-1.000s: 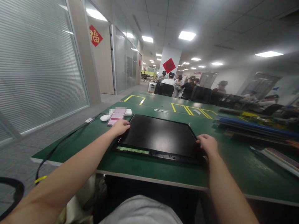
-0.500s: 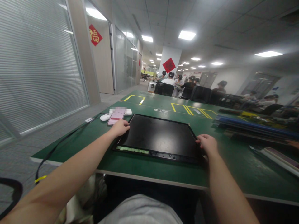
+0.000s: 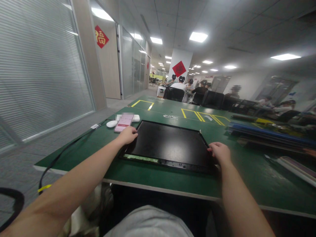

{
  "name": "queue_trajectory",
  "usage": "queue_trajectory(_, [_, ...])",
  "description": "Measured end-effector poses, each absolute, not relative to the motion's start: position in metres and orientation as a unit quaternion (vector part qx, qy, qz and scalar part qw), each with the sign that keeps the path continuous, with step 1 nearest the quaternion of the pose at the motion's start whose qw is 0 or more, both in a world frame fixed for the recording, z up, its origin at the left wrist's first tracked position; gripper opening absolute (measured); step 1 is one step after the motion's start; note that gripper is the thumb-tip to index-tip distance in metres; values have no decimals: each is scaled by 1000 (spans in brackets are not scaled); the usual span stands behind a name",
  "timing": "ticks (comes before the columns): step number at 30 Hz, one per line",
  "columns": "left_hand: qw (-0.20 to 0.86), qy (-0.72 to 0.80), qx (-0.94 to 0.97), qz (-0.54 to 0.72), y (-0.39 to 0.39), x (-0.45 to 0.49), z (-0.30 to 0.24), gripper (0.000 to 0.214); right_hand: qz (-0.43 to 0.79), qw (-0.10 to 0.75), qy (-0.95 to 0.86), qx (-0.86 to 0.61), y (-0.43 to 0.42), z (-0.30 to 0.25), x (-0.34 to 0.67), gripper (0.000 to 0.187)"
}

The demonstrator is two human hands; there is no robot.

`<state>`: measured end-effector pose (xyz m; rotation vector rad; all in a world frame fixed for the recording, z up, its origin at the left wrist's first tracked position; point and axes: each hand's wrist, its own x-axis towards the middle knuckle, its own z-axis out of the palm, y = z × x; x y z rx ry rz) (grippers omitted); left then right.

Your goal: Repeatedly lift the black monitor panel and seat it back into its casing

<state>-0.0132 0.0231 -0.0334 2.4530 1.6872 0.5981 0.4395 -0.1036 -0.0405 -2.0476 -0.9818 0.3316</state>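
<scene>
A flat black display panel (image 3: pixel 170 144) lies face down on the green table (image 3: pixel 153 179), with a strip of green circuit board along its near edge. My left hand (image 3: pixel 127 135) rests on the panel's left edge, fingers curled over it. At the right edge, near the front corner, my right hand (image 3: pixel 219 152) grips the panel with bent fingers.
A pink-screened phone (image 3: pixel 123 123) and a white mouse (image 3: pixel 112 123) lie beyond my left hand, with a black cable (image 3: pixel 61 153) trailing off the table. Stacked panels (image 3: pixel 266 133) sit at the right. Several people sit at desks in the background.
</scene>
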Motion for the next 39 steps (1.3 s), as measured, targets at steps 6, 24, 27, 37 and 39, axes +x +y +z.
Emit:
queue_trajectory(6, [45,561,804,194,24,-13,-34,27,132,406,-387,-818,-105,-38,437,23])
queue_trajectory(24, [125,376,902,169,1,-14,-16,52,62,416,-524,-740,-99,-45,431,27])
queue_trajectory(27, [148,351,914,141,-7,-14,-9,58,122,401,-592,-688,-96,-50,428,35])
queue_trajectory(37, [219,264,934,97,-12,-21,-3,68,168,352,-601,-698,-94,-54,424,33])
queue_trajectory(39, [222,261,935,95,-10,-24,-1,71,172,358,-598,-696,-94,-55,424,33])
